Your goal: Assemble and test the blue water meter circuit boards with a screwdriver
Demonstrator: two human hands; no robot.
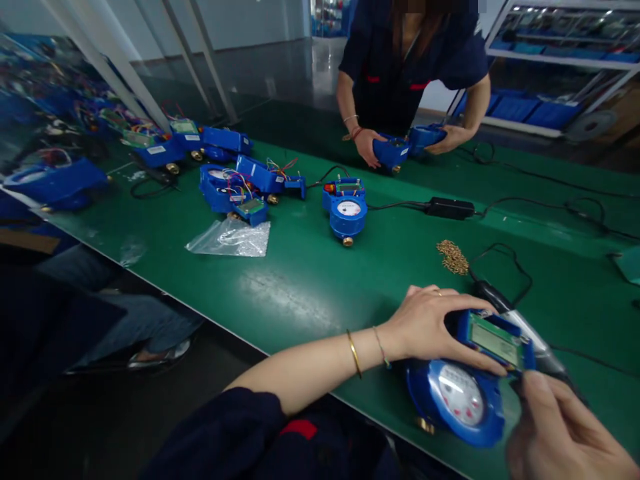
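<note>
In front of me at the lower right lies a blue water meter (pixel 457 395) with a round white dial and a brass fitting. My left hand (pixel 430 327) grips its blue display housing (pixel 495 340), thumb and fingers on opposite sides of the green circuit board with its screen. Close to the housing's right corner is my right hand (pixel 565 427), slightly blurred, its thumb and fingers pinched together; what they hold, if anything, is hidden. A black and silver electric screwdriver (pixel 535 337) lies just behind the housing. Beyond it sits a pile of small brass screws (pixel 453 257).
Another water meter (pixel 349 210) stands mid-table near a black power adapter (pixel 451 208) with cables. Leftward are a clear plastic bag (pixel 233 238) and several meters with loose wires (pixel 240 187). Across the green table (pixel 300 287), a co-worker's hands (pixel 369 147) hold blue meters (pixel 393 152).
</note>
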